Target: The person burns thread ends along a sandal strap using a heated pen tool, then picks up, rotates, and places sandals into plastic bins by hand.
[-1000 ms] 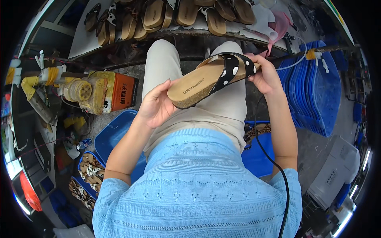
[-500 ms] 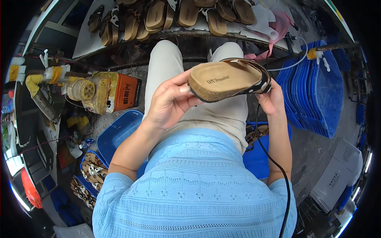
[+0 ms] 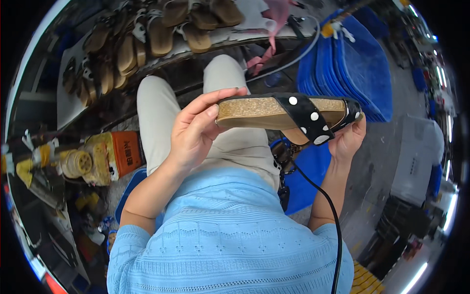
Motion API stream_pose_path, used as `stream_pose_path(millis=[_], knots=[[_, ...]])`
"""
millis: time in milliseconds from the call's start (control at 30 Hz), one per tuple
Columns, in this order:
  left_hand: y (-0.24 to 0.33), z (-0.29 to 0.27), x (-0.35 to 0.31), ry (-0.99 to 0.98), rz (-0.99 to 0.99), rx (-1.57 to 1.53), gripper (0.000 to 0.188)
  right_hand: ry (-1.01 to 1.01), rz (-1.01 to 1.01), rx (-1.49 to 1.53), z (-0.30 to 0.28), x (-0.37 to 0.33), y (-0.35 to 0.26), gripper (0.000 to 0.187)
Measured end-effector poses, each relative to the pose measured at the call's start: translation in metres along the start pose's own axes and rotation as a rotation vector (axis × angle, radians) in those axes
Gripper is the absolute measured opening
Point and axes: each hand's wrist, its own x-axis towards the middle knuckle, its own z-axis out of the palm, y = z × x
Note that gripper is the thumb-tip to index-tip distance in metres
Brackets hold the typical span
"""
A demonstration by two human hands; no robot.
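Between my two hands a cork-soled sandal is held up over my lap, turned on its side. Its crossed black straps carry white dots, and the cork edge of the sole faces up. My left hand grips the heel end, thumb on one face and fingers on the other. At the toe end my right hand closes around the sandal, its fingers partly hidden behind the strap. Below, a blue bin beside my right thigh has dark strapped sandals in it.
Rows of sandals lie on the bench ahead, with pink cloth beside them. Nested blue bins stand at the right. An orange-and-yellow machine is at the left. A black cable runs down over my right side.
The sandal has been rolled from footbed-up onto its side, so its cork edge and dotted straps now show. The whole view has swung to the right.
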Motion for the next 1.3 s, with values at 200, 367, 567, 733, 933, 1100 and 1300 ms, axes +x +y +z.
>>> stream_pose_path(millis=[200, 367, 567, 733, 933, 1100, 1300], knots=[[-0.028, 0.010, 0.031, -0.155, 0.045, 0.231, 0.038, 0.279, -0.162, -0.280, -0.046, -0.022, -0.048, 0.026], [0.019, -0.028, 0.037, -0.001, 0.284, 0.564, 0.036, 0.803, -0.139, -0.410, -0.135, -0.074, -0.058, 0.024], [0.106, -0.112, 0.018, 0.385, 0.367, 0.625, 0.029, 1.284, 0.280, 0.014, -0.292, -0.254, 0.029, 0.043], [0.218, -0.113, -0.009, 0.636, 0.894, 0.953, 0.019, 1.122, 0.545, -0.191, -0.240, -0.285, 0.111, 0.056], [0.369, -0.151, -0.024, 1.073, 1.203, 1.733, 0.025, 0.910, 0.931, -0.715, -0.244, -0.200, 0.128, 0.059], [0.463, -0.218, -0.018, 1.562, 0.608, 2.260, 0.070, 0.741, 0.952, -0.924, -0.231, -0.111, 0.123, 0.061], [0.497, -0.217, 0.005, 1.703, -0.007, 2.067, 0.090, 0.524, 0.834, -0.977, -0.199, -0.019, 0.111, 0.064]])
